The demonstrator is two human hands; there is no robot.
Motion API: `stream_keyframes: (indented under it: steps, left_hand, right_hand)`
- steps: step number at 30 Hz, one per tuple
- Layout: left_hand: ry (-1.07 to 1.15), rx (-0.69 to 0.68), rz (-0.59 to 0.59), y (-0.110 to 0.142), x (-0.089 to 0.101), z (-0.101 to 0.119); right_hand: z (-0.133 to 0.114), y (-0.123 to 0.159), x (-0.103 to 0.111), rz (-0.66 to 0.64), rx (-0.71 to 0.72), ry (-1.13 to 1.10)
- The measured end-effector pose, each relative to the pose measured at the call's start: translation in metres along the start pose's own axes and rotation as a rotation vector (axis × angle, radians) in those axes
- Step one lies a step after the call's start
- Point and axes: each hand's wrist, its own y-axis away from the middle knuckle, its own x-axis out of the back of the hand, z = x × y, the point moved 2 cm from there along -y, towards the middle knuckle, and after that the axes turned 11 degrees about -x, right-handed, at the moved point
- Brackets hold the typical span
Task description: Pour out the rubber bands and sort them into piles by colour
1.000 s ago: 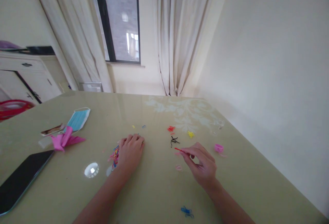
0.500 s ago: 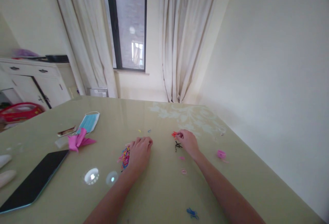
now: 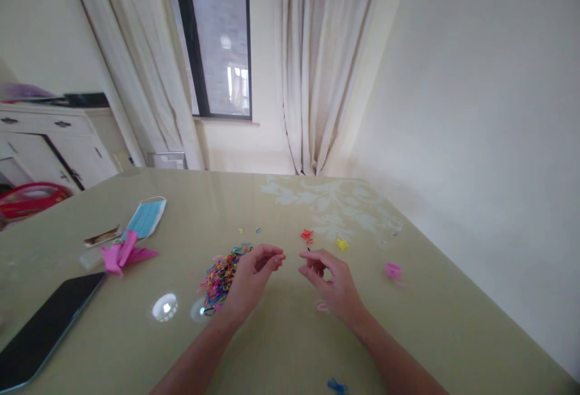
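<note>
A heap of small multicoloured rubber bands [image 3: 221, 277] lies on the table, partly covered by my left hand [image 3: 254, 277]. That hand is raised at the heap's right side, thumb and index finger pinched on a tiny yellow and reddish rubber band [image 3: 282, 256]. Facing it, my right hand [image 3: 333, 280] has thumb and index finger apart with nothing visible between them. Beyond the right hand are a small group of red rubber bands [image 3: 307, 235] and a group of yellow rubber bands [image 3: 341, 244]. Pink rubber bands [image 3: 322, 306] lie beside the right wrist, and blue rubber bands [image 3: 336, 386] lie near the bottom edge.
To the left lie a dark phone or tablet [image 3: 49, 328], a pink folded paper piece [image 3: 127, 255], a blue face mask [image 3: 145, 218] and a clear dome [image 3: 165, 307]. A pink item [image 3: 393, 271] sits at the right. The wall [image 3: 489, 141] borders the table's right side.
My left hand has turned and lifted from beside the heap, uncovering more of it. My right hand has drawn back from the red bands and opened; the yellow group now shows.
</note>
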Motion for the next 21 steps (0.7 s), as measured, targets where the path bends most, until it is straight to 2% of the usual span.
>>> stream_keyframes:
  steps: [5,10,14,21]
  left_hand:
    - [0.056,0.017,-0.110,0.011,-0.014,0.005]
    - [0.068,0.040,-0.177,0.017,-0.022,0.005]
    - [0.071,0.037,-0.218,0.017,-0.022,0.003]
    - [0.100,0.061,-0.200,0.017,-0.022,0.000]
  right_hand:
    - [-0.007,0.005,-0.010,-0.034,0.042,-0.033]
    - [-0.006,0.006,-0.003,-0.007,0.131,0.035]
    - [-0.009,0.005,0.001,-0.017,0.135,0.025]
    - [-0.008,0.004,-0.003,-0.056,0.093,0.035]
